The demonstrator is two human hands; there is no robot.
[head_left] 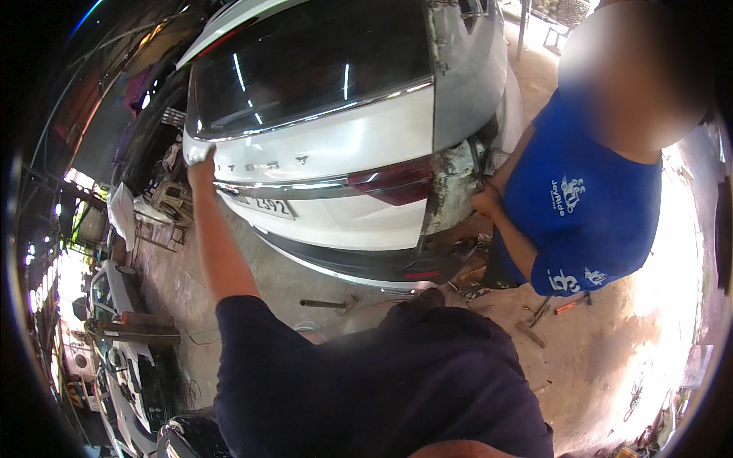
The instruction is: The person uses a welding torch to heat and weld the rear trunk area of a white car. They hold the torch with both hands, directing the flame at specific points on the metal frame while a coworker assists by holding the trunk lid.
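While the left hand (201, 169) touches the tailgate (328, 146) (grip unclear), the right is hidden.

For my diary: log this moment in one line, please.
left hand: at left edge of white tailgate | right hand: not visible | co-worker's hand: near car's exposed corner

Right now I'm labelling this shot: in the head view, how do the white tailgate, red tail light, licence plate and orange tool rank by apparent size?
Largest to smallest:
1. White tailgate
2. Red tail light
3. Licence plate
4. Orange tool, on the floor
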